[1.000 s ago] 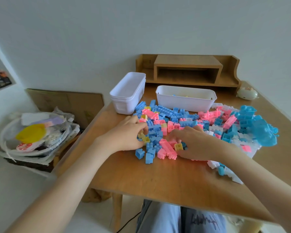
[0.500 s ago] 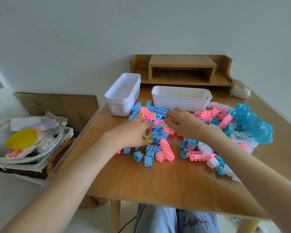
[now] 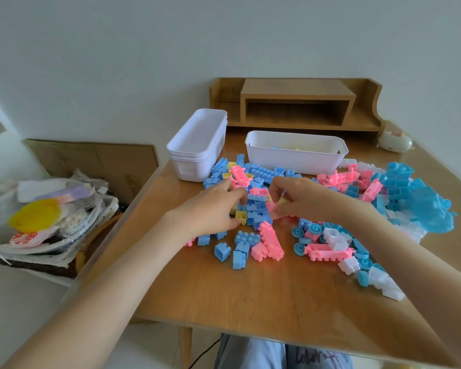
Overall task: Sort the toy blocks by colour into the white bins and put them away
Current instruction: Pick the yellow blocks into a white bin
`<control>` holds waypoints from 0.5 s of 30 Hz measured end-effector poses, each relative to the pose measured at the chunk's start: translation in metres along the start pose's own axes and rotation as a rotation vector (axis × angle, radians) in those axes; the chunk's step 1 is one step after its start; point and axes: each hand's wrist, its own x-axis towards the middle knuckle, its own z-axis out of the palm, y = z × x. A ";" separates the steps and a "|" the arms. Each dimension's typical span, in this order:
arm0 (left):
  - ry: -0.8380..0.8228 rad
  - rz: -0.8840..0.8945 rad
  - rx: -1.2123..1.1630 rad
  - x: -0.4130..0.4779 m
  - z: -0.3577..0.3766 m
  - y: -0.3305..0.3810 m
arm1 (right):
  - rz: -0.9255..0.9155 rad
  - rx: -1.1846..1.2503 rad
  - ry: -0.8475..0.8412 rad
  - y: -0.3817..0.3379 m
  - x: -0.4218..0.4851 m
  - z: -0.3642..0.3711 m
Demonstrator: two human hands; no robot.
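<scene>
Blue, pink, white and a few yellow toy blocks (image 3: 253,209) lie heaped across the middle and right of the wooden table (image 3: 250,296). My left hand (image 3: 210,211) rests on the heap's left side, fingers curled on a yellow block (image 3: 241,217). My right hand (image 3: 306,198) hovers just right of it, thumb and fingers pinched on a small pale yellow block (image 3: 282,202). Behind the heap stands a white bin (image 3: 296,158) with yellow blocks inside. A stack of white bins (image 3: 194,153) stands to its left.
A wooden desk shelf (image 3: 296,102) runs along the wall at the back. A small cream gadget (image 3: 394,141) sits at the back right. Left of the table, a basket of bags and a yellow item (image 3: 35,214) stands beside cardboard (image 3: 91,161).
My right hand lifted off the front of the heap and moved back to its middle, uncovering pink pieces and blue wheels. My left hand stayed on the yellow blocks.
</scene>
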 end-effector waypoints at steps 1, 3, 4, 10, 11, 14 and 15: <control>0.002 -0.002 0.012 0.002 0.001 0.000 | 0.003 0.012 0.006 0.000 -0.001 0.001; 0.002 -0.009 0.027 0.004 0.004 0.002 | -0.002 -0.001 0.014 0.000 -0.003 0.002; -0.003 -0.012 0.031 0.005 0.004 0.004 | -0.010 -0.010 0.015 0.000 -0.004 0.003; -0.004 -0.017 0.018 0.007 0.000 0.008 | -0.118 -0.089 -0.023 0.006 -0.006 0.002; -0.003 -0.016 0.014 0.007 -0.001 0.009 | -0.127 -0.113 -0.016 0.007 -0.006 0.001; 0.008 -0.006 0.007 0.005 -0.006 0.012 | -0.120 -0.165 0.045 0.009 -0.002 -0.005; 0.015 -0.005 0.003 0.004 -0.008 0.013 | -0.111 -0.168 0.076 0.010 0.000 -0.006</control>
